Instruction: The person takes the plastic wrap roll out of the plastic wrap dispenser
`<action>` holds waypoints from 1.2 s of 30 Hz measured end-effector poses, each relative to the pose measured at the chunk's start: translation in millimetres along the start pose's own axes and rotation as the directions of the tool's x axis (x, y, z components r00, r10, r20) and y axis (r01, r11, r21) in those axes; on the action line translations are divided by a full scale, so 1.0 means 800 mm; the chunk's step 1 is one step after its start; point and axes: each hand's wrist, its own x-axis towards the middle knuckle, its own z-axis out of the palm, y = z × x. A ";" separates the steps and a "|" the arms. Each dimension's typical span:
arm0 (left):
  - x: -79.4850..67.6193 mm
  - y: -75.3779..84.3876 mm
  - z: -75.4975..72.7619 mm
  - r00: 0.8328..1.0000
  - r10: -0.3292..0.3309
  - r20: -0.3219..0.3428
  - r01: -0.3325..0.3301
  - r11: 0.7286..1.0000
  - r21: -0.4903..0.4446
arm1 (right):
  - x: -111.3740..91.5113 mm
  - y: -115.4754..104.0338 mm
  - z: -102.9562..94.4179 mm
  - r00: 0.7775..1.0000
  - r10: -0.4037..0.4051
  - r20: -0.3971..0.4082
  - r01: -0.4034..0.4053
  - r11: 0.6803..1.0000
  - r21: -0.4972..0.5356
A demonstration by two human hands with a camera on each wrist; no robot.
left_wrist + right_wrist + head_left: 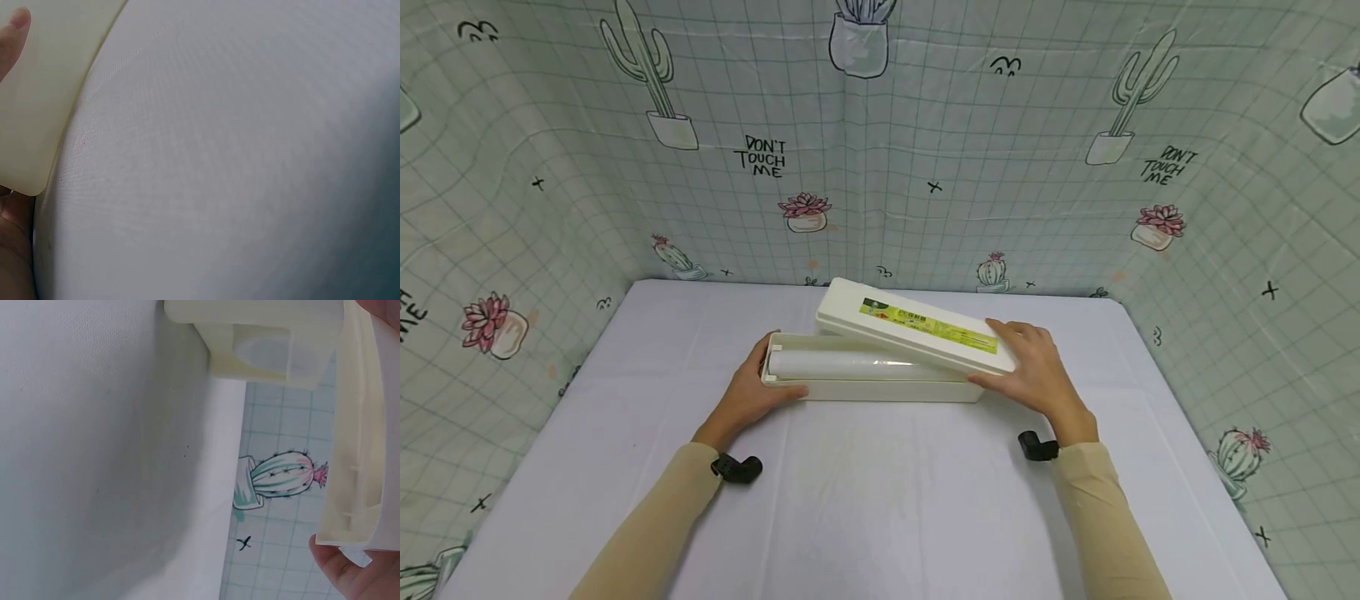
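A long cream-white plastic wrap box (pixel 880 391) lies on the table, a roll of plastic wrap (pixel 850 365) visible inside it. My left hand (pixel 758 382) grips the box's left end, thumb along the front wall and fingers behind. Skewed across the box's right part is its lid (pixel 917 327), with a yellow-green label (pixel 928 324) on top. My right hand (pixel 1028 367) holds the lid by its right end, thumb at the near edge, fingers at the far edge. In the right wrist view the hollow underside of the lid (pixel 356 456) shows, apart from the box end (pixel 269 353).
A white cloth covers the table (pixel 850 500). Behind and at both sides hangs a grid-patterned curtain (pixel 887 233) with cactus drawings. Each wrist wears a black camera, the left one (pixel 737 468) and the right one (pixel 1037 447) both close over the cloth.
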 end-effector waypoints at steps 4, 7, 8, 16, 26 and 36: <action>0.001 0.000 0.000 1.000 -0.007 0.000 0.007 1.000 0.000 | -0.002 0.005 -0.001 1.000 0.004 -0.011 -0.004 1.000 0.003; 0.001 0.001 0.000 1.000 -0.003 0.003 0.003 1.000 0.004 | -0.004 0.009 -0.001 1.000 0.008 -0.021 -0.007 1.000 0.008; 0.001 0.001 0.000 1.000 -0.002 0.002 0.002 1.000 0.006 | -0.004 0.010 0.000 1.000 0.009 -0.024 -0.009 1.000 0.010; 0.001 0.002 0.000 1.000 -0.005 0.004 0.005 1.000 0.004 | -0.009 0.015 -0.001 0.999 0.019 -0.042 -0.018 0.999 0.026; 0.000 0.003 0.000 1.000 0.008 0.008 -0.008 1.000 -0.016 | -0.013 0.018 -0.004 0.998 0.042 -0.051 -0.040 0.999 0.033; 0.000 0.001 -0.001 1.000 0.000 0.005 0.000 1.000 -0.002 | -0.014 0.024 -0.005 0.997 0.039 -0.069 -0.036 0.999 0.037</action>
